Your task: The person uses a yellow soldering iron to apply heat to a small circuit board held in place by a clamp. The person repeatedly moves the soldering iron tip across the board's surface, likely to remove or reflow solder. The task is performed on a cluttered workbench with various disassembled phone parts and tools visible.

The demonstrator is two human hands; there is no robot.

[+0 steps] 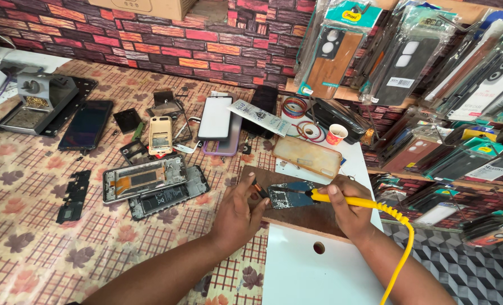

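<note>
Head view of a repair bench covered with a leaf-patterned checked cloth [31,186]. The right hand [350,206] is closed around the yellow handle of a soldering iron [347,200], whose coiled yellow cord [401,248] runs down and off the lower edge; the tip lies over a small circuit board [290,196]. The left hand [237,214] rests on the bench with its fingers curled narrow, pinching a small orange-and-black part [258,189] against the left end of the circuit board. The board lies flat on a brown wooden work block [302,217], which sits partly over a white panel [313,271] with a round hole. Just left of the left hand lie two opened phone bodies: a silver phone frame [144,177] and, touching it below, a dark phone chassis [169,197]. Farther left a black shield plate [73,195] lies apart on the cloth. Behind the work block are a clear yellowed phone case [308,155], a small red paper cup [336,134], rolls of tape [295,107], a white phone [216,117] face up and a black display panel [86,124]. A grey soldering station [40,101] stands at far left. Packaged phone covers [409,51] hang along the right wall
</note>
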